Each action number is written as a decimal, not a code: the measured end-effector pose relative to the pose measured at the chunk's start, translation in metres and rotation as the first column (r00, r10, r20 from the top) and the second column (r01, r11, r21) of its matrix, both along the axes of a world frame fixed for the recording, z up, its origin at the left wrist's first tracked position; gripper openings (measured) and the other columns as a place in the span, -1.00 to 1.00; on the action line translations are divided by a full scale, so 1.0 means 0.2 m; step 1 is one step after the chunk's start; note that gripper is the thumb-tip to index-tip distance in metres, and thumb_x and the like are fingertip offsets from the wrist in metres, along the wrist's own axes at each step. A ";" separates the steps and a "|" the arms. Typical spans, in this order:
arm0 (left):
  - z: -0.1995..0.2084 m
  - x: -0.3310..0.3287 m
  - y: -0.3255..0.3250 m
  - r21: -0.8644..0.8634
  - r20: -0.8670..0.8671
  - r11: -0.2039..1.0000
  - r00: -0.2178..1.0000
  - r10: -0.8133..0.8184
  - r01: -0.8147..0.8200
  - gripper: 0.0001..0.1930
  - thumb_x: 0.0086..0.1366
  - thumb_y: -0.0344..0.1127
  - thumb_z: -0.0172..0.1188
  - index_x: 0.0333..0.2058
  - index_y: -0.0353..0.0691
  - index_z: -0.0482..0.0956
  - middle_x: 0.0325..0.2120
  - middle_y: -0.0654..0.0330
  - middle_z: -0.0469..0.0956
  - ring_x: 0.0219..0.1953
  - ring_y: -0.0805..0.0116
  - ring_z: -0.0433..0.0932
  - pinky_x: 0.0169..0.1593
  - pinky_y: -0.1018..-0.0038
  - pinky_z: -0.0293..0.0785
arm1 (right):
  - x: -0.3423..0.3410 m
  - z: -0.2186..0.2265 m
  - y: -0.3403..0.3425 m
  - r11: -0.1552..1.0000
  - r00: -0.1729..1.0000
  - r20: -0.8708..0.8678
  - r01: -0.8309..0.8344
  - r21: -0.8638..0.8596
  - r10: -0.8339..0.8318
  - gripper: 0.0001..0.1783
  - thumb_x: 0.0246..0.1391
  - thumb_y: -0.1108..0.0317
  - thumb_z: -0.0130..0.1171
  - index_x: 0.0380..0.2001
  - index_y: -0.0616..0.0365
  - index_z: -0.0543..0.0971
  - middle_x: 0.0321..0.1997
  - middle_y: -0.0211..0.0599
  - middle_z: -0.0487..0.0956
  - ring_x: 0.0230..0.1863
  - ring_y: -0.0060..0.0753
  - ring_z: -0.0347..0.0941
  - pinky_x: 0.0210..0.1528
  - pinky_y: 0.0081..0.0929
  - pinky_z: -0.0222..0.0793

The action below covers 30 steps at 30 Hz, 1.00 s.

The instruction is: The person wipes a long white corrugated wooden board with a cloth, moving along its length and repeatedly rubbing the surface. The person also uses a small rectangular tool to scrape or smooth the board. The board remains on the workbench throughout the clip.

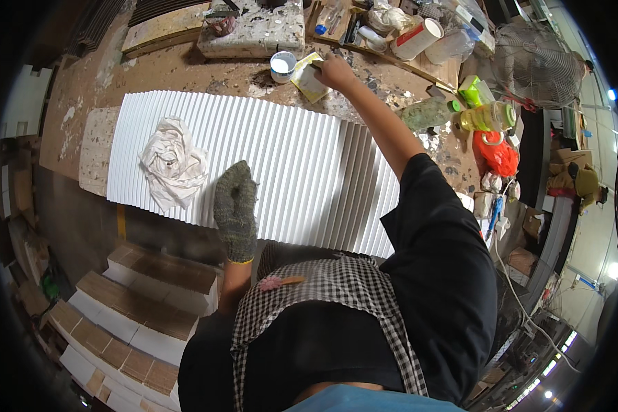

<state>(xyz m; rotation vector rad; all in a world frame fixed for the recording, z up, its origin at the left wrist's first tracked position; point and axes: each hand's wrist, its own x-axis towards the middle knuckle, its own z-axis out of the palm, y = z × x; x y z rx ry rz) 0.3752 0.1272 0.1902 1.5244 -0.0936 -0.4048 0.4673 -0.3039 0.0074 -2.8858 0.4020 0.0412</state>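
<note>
A white ribbed panel lies across the workbench in front of me. My left hand, in a grey knit glove, rests flat on the panel near its front edge, holding nothing. Beside it on the left is a crumpled white cloth. Beyond the panel, my bare right hand is closed on a small dark flat tool, its kind partly hidden by the fingers. The tool is over a yellow-and-white card. Just left of the card stands a white cup with white stuff inside.
At the back, a wooden tray holds a white tub, bottles and bags. To the right are two bottles, an orange-red bag and a fan. White-and-brown boxes are stacked below the bench at left.
</note>
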 end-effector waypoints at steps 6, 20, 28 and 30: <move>-0.05 -0.06 0.10 -0.031 0.034 0.999 0.999 0.022 -0.021 -0.68 0.49 -0.47 0.21 0.18 -0.37 0.58 0.08 0.12 0.64 0.07 0.36 0.61 0.15 0.45 0.60 | -0.06 0.07 -0.13 0.814 0.965 -0.031 0.237 0.530 -0.261 -0.44 0.38 -0.05 -0.13 0.00 0.16 0.68 -0.02 0.17 0.71 0.02 0.26 0.63 0.10 -0.01 0.48; 0.02 -0.08 0.33 0.004 0.186 0.998 0.980 0.067 -0.069 -0.66 0.46 -0.57 0.17 0.18 -0.38 0.56 0.11 0.09 0.63 0.10 0.35 0.60 0.23 0.42 0.56 | -0.21 0.06 -0.09 0.878 0.999 -0.038 0.030 0.477 -0.014 -0.50 0.35 -0.04 0.12 0.15 0.01 0.69 -0.20 -0.05 0.75 -0.19 -0.13 0.66 -0.05 -0.23 0.53; 0.13 -0.04 0.19 0.150 0.400 0.969 0.885 -0.240 0.195 -0.63 0.42 -0.45 0.26 0.17 -0.37 0.57 0.10 0.04 0.63 0.15 0.24 0.58 0.27 0.32 0.50 | -0.45 0.09 -0.03 0.305 0.852 -0.040 0.231 0.924 -0.523 -0.53 0.51 0.06 -0.16 -0.08 0.25 0.58 -0.38 -0.25 0.62 -0.46 -0.40 0.49 -0.40 -0.44 0.47; 0.12 -0.07 0.19 0.218 0.452 0.949 0.838 -0.306 0.229 -0.64 0.44 -0.56 0.17 0.19 -0.39 0.55 0.15 0.05 0.60 0.17 0.27 0.57 0.31 0.33 0.48 | -0.58 0.26 0.00 0.101 0.779 -0.119 0.228 0.968 -0.616 -0.52 0.51 0.08 -0.19 -0.02 0.31 0.53 -0.29 -0.16 0.67 -0.46 -0.37 0.50 -0.41 -0.44 0.50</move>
